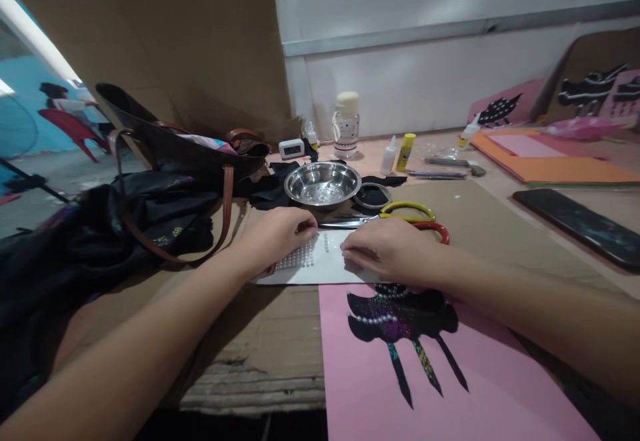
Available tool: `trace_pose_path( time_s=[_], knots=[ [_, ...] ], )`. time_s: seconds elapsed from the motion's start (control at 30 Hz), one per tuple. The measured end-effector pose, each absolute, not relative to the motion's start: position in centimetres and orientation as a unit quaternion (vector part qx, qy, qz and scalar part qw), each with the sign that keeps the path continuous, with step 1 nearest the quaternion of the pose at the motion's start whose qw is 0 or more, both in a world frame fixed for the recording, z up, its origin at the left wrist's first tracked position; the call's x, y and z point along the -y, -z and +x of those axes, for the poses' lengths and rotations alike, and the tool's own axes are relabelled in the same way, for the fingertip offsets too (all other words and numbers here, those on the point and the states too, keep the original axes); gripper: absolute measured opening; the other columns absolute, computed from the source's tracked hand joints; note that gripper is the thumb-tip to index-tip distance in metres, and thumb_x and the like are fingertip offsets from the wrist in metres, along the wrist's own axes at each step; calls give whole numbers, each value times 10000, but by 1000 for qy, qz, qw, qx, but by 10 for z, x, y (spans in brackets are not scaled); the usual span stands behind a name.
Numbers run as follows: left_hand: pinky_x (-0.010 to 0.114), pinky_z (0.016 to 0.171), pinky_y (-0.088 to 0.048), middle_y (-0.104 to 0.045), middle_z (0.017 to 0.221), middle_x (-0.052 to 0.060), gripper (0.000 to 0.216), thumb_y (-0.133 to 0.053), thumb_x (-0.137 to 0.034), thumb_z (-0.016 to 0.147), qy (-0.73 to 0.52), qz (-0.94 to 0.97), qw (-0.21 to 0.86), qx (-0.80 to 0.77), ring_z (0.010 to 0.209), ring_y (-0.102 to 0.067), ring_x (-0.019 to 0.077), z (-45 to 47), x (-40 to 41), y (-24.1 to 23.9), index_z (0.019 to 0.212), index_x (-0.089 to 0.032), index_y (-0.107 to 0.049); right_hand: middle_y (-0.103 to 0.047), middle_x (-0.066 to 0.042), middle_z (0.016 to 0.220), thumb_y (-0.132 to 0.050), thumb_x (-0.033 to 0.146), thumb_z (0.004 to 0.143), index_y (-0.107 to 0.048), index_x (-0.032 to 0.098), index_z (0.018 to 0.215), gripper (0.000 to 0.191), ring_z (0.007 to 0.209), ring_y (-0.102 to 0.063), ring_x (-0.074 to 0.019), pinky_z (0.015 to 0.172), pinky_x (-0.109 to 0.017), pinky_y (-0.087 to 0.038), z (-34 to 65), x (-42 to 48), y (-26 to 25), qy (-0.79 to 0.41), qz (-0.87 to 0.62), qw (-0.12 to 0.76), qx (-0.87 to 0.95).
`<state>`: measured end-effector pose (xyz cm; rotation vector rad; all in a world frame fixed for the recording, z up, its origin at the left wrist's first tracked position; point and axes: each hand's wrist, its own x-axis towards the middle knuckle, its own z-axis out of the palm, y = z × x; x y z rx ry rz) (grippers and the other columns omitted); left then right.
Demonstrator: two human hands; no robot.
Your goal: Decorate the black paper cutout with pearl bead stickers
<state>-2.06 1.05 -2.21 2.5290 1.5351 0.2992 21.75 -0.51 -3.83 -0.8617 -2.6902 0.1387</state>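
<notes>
A white sheet of adhesive pearls (296,258) lies before me, with a short separate row of pearls near its middle. Over its left part is my left hand (280,236), fingers curled and thumb and forefinger together; whatever is between them is too small to tell. My right hand (393,248) rests at the sheet's right side in a pinch, its fingertips near the loose row, and I cannot make out what they hold. Just below lies pink paper (370,394) bearing a black fabric cutout (400,318) with pearl lines, glitter and three pointed strips.
Scissors (425,212) with yellow and red handles lie behind my hands, by a metal bowl (323,184). A bag (190,148) and black sequined cloth (165,211) occupy the left. Glue bottles, a glue stick (406,151), a drinking bottle (346,124) and a phone (580,224) stand or lie around.
</notes>
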Motion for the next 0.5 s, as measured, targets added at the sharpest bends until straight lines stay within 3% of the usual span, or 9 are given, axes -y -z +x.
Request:
trace_pose_path(
  time_s=[0.3,0.5],
  knots=[
    [282,683,-455,-775,959,35,254,-540,-370,917,-110,847,125,-504,818,-679,197,-30,-12,22,955,-225,-745,-626,-17,705,-493,285,971,-670,178,784,279,630,-484,-132,588,-270,-297,216,9,26,-45,-327,104,938],
    [274,690,-455,-774,942,30,256,-541,-371,911,-117,849,123,-501,821,-679,194,-30,-11,22,942,-223,-747,-584,6,663,-500,265,970,-642,183,758,268,585,-430,-114,568,-263,-275,216,10,29,-39,-313,116,942]
  ],
)
